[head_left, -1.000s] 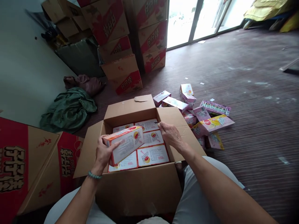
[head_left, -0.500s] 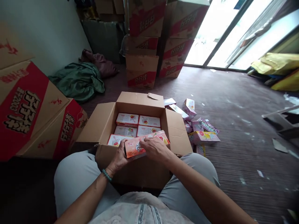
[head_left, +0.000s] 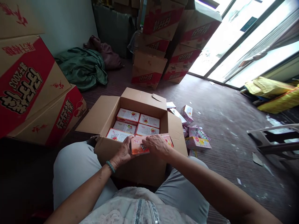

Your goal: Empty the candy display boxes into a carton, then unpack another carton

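Observation:
Between my knees stands an open cardboard carton [head_left: 137, 169] with its flaps folded out. Several small white-and-red boxes [head_left: 149, 120] lie in rows inside it. Over the near edge of the carton I hold an orange-pink printed box [head_left: 137, 148]. My left hand [head_left: 123, 151], with a green bead bracelet at the wrist, grips the box's left end. My right hand [head_left: 157, 145] is closed over its top and right part, and its fingers hide much of the print.
Loose pink and purple boxes [head_left: 198, 142] lie in a heap on the floor right of the carton. Large red-and-brown cartons [head_left: 21, 84] rise at the left, and more cartons [head_left: 149, 70] are stacked ahead. A grey plastic stool [head_left: 275, 133] stands far right.
My view has tilted and turned slightly. The orange-pink box is still in both hands, and my right hand now covers more of its middle.

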{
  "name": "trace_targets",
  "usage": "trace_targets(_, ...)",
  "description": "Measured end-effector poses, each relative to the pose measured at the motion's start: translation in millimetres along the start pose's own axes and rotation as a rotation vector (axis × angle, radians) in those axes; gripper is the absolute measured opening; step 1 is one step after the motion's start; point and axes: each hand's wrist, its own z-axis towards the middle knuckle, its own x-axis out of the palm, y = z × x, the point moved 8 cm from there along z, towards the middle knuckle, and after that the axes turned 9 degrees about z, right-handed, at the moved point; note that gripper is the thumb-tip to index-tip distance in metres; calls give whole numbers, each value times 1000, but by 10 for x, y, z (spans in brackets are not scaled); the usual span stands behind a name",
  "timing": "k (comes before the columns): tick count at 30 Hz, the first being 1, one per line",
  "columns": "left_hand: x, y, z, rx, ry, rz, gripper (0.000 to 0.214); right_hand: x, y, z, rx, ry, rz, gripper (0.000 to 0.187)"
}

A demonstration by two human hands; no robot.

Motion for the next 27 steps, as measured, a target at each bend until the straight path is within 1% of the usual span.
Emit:
trace_targets(2,43,-15,13,-8,36,16,74,29,-108,-63,4,-12,2,22)
trace_targets(4,84,-36,24,7,81,32,74,66,-304,-163,47,-6,5,21)
trace_targets(6,99,-47,38,17,106,46,74,114,-590,-310,109,1,5,22)
trace_targets(8,98,-56,59,20,119,55,73,177,-942,-500,192,-1,8,22)
trace_targets(11,89,-60,90,2,125,58,73,276,-1439,-808,304,-56,70,27)
trace_targets(12,86,-52,96,-11,125,61,73,306,-1570,-905,330,-87,110,27)
trace_targets(14,75,2,107,-61,123,58,73,352,-1778,-1091,380,-176,215,21)
trace_targets(15,68,50,118,-98,120,49,74,359,-1876,-1193,430,-246,274,19)
trace_targets(17,61,167,178,-190,107,19,79,345,-2048,-1433,578,-457,400,27)
trace_targets(19,89,257,308,-301,83,-15,86,340,-2117,-1675,720,-709,520,31)
trace_targets(20,126,260,400,-356,65,-52,87,349,-2093,-1752,759,-812,570,31)
trace_targets(21,187,219,506,-409,48,-106,87,358,-2033,-1779,770,-884,614,30)
trace_targets(22,273,132,623,-457,35,-172,87,358,-1945,-1760,753,-929,652,30)
trace_targets(24,528,-191,899,-511,49,-345,83,289,-1728,-1648,658,-994,709,30)
trace_targets(25,693,-410,1062,-508,99,-413,80,220,-1625,-1589,602,-1032,728,30)
trace_targets(26,878,-661,1242,-468,183,-500,77,135,-1544,-1544,554,-1075,745,30)
trace_targets(27,1028,-893,1429,-420,241,-590,80,47,-1495,-1513,519,-1119,761,30)
